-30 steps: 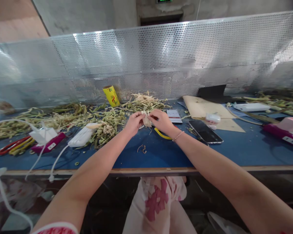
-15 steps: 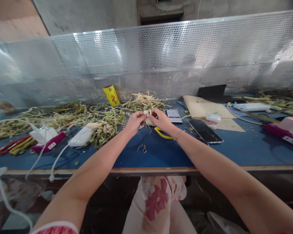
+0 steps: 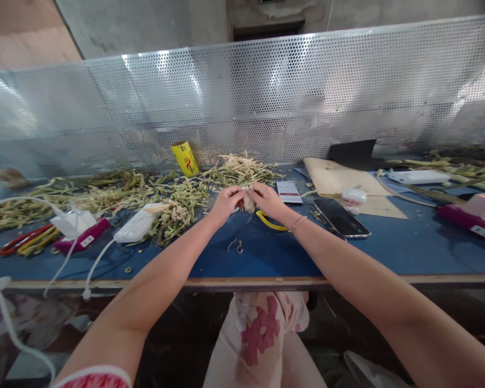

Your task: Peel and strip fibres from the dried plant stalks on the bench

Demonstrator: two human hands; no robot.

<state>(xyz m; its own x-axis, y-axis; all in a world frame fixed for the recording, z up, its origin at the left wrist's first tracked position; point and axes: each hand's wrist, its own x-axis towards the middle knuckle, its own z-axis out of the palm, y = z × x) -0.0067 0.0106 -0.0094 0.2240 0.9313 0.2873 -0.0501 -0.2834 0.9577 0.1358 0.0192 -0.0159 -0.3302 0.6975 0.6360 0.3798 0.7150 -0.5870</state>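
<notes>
Nearest, on the blue tabletop, lie thin brown scraps. Beyond them, the left hand and right hand pinch a small beige piece between their fingertips. Since half a second ago the fingertips have drawn closer and the piece shows more below them, suggesting its handling continues. Behind sit dried stems, a yellow carton and the perforated metal screen.

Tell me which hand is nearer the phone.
Right. The right hand is left of the phone; the left hand is farther left, on the right hand's other side.
</notes>
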